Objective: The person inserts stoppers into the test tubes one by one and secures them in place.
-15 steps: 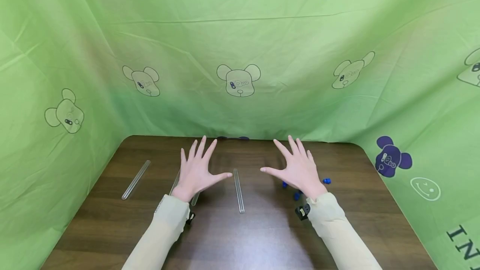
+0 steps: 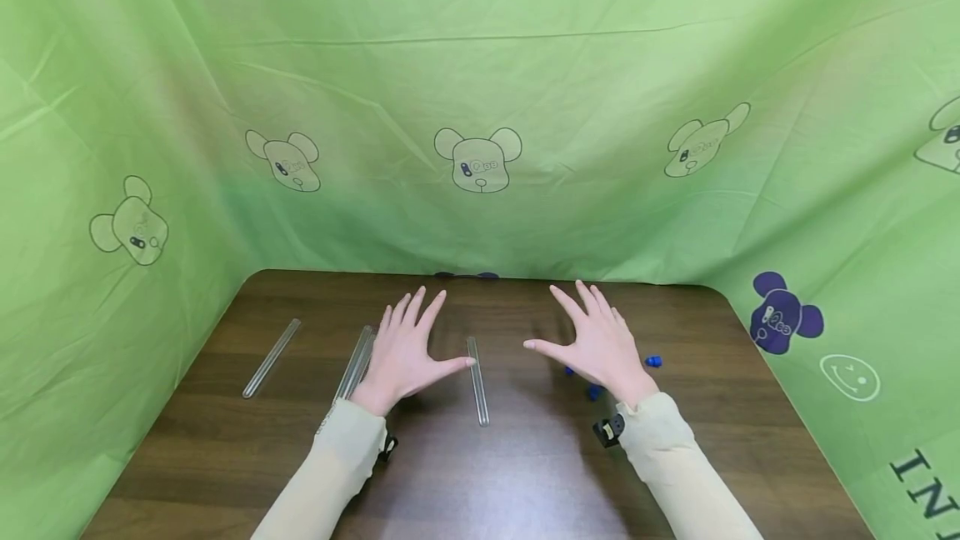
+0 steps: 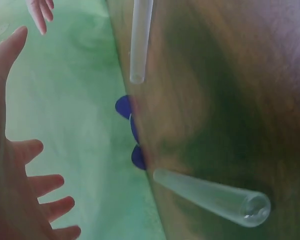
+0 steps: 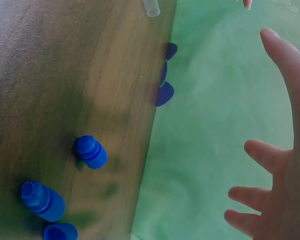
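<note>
"What's around you?"

"A green cloth (image 2: pixel 480 73) printed with cartoon bear heads hangs behind and at both sides. In front of it stands a dark wooden table (image 2: pixel 525 465), and my two arms reach over that in a cream sleeve (image 2: pixel 705 473) each."

"And your fingers?"

"My left hand (image 2: pixel 401 352) hovers above the wood, fingers fanned, thumb stretched well out toward the middle; it has hold of nothing. My right hand (image 2: pixel 600 348) mirrors it, fingers and thumb just as widely parted, and equally bare."

"Where are the tubes?"

"Lying flat. One clear test tube (image 2: pixel 272 358) is off to my far left, another (image 2: pixel 478 386) lies near my left thumb, between the hands. More clear tubing (image 2: pixel 352 369) lies just beside my left hand, partly hidden; I can't tell how many pieces."

"Anything smaller?"

"Three blue caps (image 4: pixel 92 152) on the right: one out past my right hand, two partly beneath it in the head view. I'm touching none."
</note>
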Available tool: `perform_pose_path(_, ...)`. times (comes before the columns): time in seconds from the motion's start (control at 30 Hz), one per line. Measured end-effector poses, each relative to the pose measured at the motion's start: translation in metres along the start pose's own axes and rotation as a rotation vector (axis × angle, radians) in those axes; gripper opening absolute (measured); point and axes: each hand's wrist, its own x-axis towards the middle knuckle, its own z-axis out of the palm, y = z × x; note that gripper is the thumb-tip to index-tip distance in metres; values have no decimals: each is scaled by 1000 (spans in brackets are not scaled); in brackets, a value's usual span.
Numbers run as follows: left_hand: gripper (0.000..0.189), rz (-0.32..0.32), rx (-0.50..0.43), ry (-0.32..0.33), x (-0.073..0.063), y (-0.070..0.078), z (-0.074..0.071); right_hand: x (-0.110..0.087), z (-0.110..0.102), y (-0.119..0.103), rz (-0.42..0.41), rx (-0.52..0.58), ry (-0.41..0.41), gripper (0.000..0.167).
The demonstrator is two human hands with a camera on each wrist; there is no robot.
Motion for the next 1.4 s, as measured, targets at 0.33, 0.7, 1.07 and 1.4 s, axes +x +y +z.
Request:
perform_pose_path(0.33, 111, 3, -77, -54, -8, 11, 9, -6, 3, 1, 16, 47, -35, 109)
perform_pose_path(0.7, 106, 4, -82, -83, -12, 22, 19, -11, 7, 6, 29, 56, -47, 106)
perform_pose_path(1.07, 92, 11, -70, -98, -16, 34, 28, -16, 12, 15, 30, 60, -72, 86)
perform_pose_path(1.4, 77, -21, -31, -103, -21, 48, 39, -21, 17, 25, -24, 42, -54, 58)
